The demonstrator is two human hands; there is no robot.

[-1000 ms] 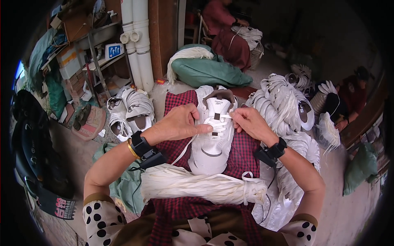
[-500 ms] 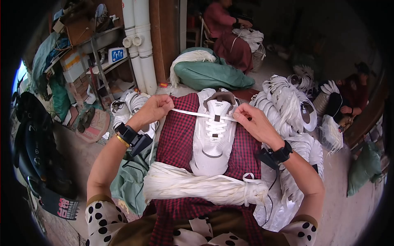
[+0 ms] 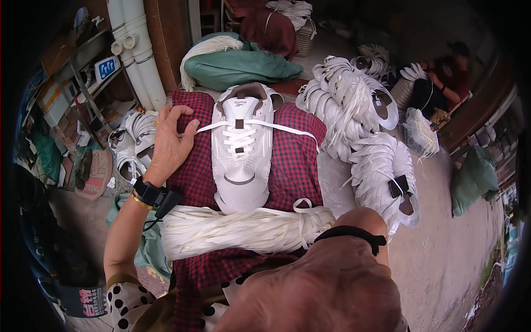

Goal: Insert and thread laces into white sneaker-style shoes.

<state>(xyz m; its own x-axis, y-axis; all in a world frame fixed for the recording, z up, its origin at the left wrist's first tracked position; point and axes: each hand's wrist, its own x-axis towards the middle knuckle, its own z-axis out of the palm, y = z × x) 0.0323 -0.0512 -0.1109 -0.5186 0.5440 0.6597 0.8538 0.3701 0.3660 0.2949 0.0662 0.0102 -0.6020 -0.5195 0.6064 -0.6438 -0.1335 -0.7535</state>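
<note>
A white sneaker lies on a red-and-black checked cloth over my lap, its toe toward me. A white shoelace runs through its eyelets, with loose ends out to both sides. At the left end, my left hand has its fingers apart, the lace passing by its thumb. My right hand looms large and blurred close to the camera, away from the shoe; its fingers cannot be made out. A thick bundle of white laces lies across my lap below the toe, tied at its right end.
Stacks of white shoe uppers stand at the right, more uppers at the left. A green sack with white laces lies beyond. Two people sit farther back. A green bag rests on the floor at far right.
My right hand has let go of the lace's right end and risen toward the camera. The left hand's fingers have spread. The whole view has shifted, the shoe now further left.
</note>
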